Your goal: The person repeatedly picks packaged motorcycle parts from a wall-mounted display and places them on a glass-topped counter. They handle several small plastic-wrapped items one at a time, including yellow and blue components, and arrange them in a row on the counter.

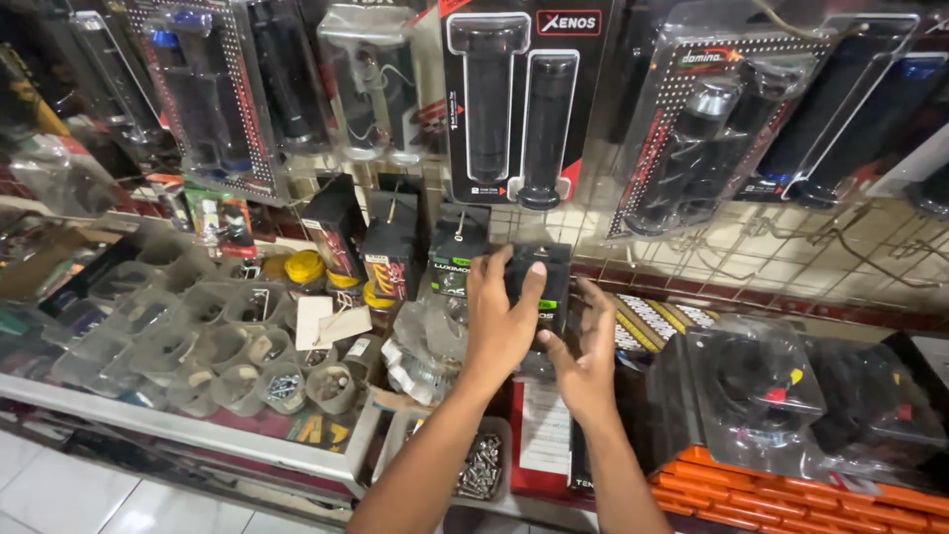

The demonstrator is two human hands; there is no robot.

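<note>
The left hand (499,316) is grasping a small black box (539,282), its fingers (532,287) wrapping over the front face. The right hand (583,361) is hovering just beside the box's lower right corner, fingers spread and released, touching little or nothing as far as can be told. The box is being held up in front of the wire rack (791,247), above the surface (297,455), beside similar hanging boxes (390,252) and below the grip packs (519,99).

Orientation: the box is standing upright, its long axis running roughly vertical, front face pointing toward the camera. Its top edge is lying near a rack hook; whether it is on the hook cannot be told.

Risks, as judged: the grasp is one-handed, so the box could be slipping and dropping onto the screw tray (479,470) or the parts cups (237,346) below. A sideways nudge could be knocking the neighbouring boxes off their hooks.
</note>
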